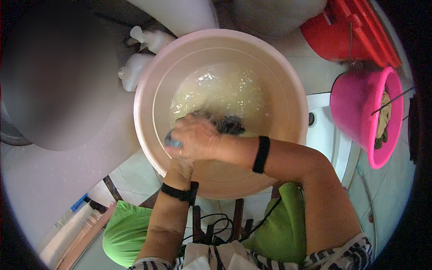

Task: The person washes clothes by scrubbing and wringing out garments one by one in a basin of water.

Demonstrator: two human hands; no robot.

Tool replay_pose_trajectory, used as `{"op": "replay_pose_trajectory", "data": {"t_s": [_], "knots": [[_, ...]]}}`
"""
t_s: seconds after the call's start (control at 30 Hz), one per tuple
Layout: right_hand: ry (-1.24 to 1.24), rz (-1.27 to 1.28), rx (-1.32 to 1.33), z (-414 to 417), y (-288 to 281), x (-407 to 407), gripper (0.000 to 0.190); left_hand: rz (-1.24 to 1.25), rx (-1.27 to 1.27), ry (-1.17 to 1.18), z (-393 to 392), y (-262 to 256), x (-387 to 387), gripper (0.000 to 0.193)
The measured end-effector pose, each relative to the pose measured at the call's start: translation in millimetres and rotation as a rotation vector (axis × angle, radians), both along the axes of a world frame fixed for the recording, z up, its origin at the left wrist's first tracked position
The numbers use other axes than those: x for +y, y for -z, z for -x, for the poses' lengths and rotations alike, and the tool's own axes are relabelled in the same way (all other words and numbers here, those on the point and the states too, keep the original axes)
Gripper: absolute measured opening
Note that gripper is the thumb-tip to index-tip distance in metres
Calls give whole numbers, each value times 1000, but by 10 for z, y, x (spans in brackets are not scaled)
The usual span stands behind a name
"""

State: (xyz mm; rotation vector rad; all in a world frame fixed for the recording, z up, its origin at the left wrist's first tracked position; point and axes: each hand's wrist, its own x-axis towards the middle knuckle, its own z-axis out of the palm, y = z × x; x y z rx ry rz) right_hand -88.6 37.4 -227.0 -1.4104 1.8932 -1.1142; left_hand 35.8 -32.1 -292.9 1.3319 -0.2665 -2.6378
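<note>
A large pale pink plastic basin [222, 187] stands before me, holding cloudy, sudsy water [219, 81]. Both my hands meet over its near left part, blurred by motion. My right hand [197, 135] lies on top, its fingers curled by a blue-grey ridged thing [173, 142] that I cannot name for certain, perhaps a brush. My left hand is mostly hidden beneath it; its wrist [182, 165] shows. Dark wet cloth [231, 125] lies in the water just beyond my hands. What each hand grips is not clear.
White plastic bottles [135, 72] stand beside the basin's upper left rim. To the right, a bright pink bucket [351, 101] holds cloth [384, 116] near a white ceramic squat pan [324, 125]. Farther up is a red bucket [334, 37]. A cable [216, 216] lies below the basin.
</note>
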Motion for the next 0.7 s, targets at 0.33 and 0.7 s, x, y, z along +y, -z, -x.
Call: {"op": "replay_pose_trajectory", "data": {"t_s": [0.33,0.7], "knots": [[492,-496,138,1030,1064,457,49,176,-304,-35,286,-50,-47,50],[60,-266,-582,-11,688,194,63,-45,-188,181,170,-77,-69,89]]}}
